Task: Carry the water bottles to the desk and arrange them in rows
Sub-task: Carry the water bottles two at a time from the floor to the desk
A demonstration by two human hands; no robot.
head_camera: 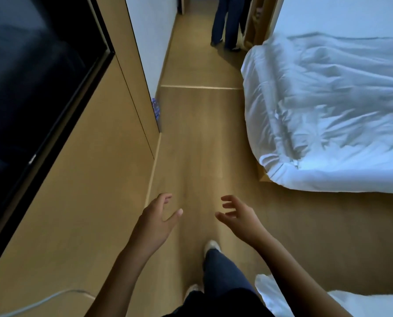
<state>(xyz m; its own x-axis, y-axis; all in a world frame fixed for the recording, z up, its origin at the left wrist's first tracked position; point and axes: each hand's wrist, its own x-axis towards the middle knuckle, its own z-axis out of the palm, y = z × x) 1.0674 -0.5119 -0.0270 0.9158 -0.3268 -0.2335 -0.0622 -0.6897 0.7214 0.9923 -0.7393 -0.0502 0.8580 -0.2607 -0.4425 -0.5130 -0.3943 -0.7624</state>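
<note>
Two hands reach forward above the wooden floor point(191, 133), both empty: the left hand point(155, 221) with fingers loosely spread, the right hand point(239, 217) with fingers relaxed and slightly curled. The water bottles point(156, 108) show only as a blue-patterned sliver on the floor at the corner of the wood-panelled wall point(81, 179), partly hidden behind it; no label can be read. A bed point(328, 110) with rumpled white bedding lies to the right. Another person's legs point(227, 21) stand down the corridor.

Matt wood-look floor point(197, 138), seemingly laminate
</note>
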